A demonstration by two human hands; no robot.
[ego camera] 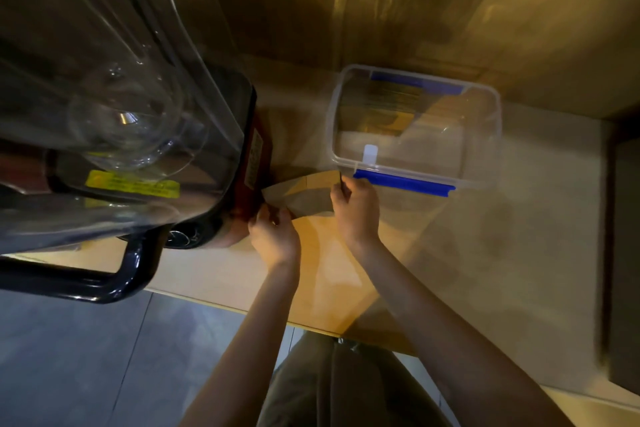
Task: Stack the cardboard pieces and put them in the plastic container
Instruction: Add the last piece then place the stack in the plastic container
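Both hands are on the cardboard (304, 192), a thin stack held between them just above the counter (485, 270). Left hand (273, 236) pinches the near-left corner, fingers closed on it, right beside the blender (138, 149) base. Right hand (353, 211) grips the right edge, thumb and fingers clamped on it, just under the container (415, 125) front rim w/ the blue clip (405, 182).

Container sits open, lid off (none seen anywhere), close behind the hands. Something flat and brownish shows through its far wall; can't tell if that's cardboard already inside or a reflection.

Step in hand, as I read it: squaring the stack before loading.

Tips for doing it well:
- Tap the edges flush on the counter first; the stack looks bowed, so ease the squeeze and let it flatten.
- Keep the left elbow clear of the blender, it's v. close and the jug looks top-heavy.
- Lift over the front rim, don't push thru it, or the tub will likely slide back.
- Tilt one end in, then lower flat.
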